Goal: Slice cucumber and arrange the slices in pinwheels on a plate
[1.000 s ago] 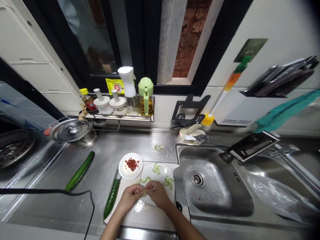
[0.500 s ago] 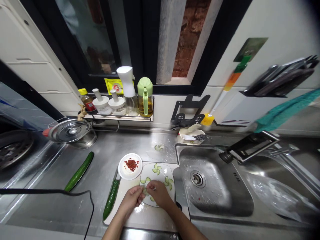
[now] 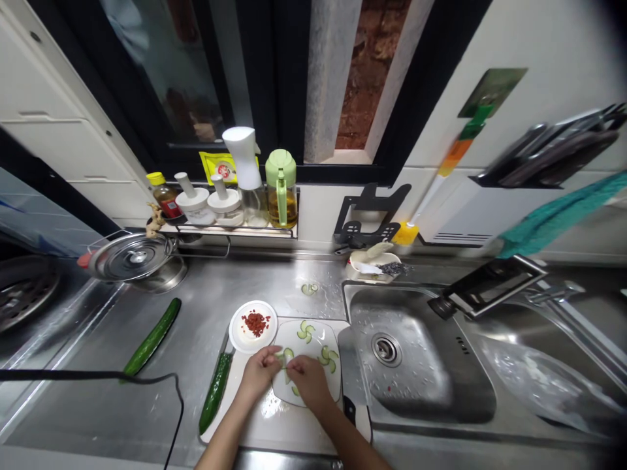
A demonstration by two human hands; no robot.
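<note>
A white squarish plate (image 3: pixel 321 385) rests on the white cutting board (image 3: pixel 264 427), with pinwheel groups of thin cucumber slices (image 3: pixel 327 358) laid around it. Over its left part my left hand (image 3: pixel 264 370) and my right hand (image 3: pixel 308 380) nearly meet, fingertips pinched. Pale green cucumber slices (image 3: pixel 288 354) show between them; the fingers partly hide which slice each hand grips. Just behind my left hand stands a round white dish (image 3: pixel 237 331) with small red dried berries (image 3: pixel 255 322). A cut cucumber (image 3: pixel 215 391) lies along the board's left edge.
A whole cucumber (image 3: pixel 151 339) and a black cable (image 3: pixel 147 377) are at left, with a lidded steel pot (image 3: pixel 137 258) beyond. Leftover slices (image 3: pixel 309 289) lie behind the plate. To the right is the sink (image 3: pixel 416 359). Seasoning jars and an oil bottle (image 3: pixel 281 189) line the rack.
My hands have shifted slightly away from me over the plate's left side and a little apart at the fingertips. The view has moved slightly; dishes and cucumbers stay in place.
</note>
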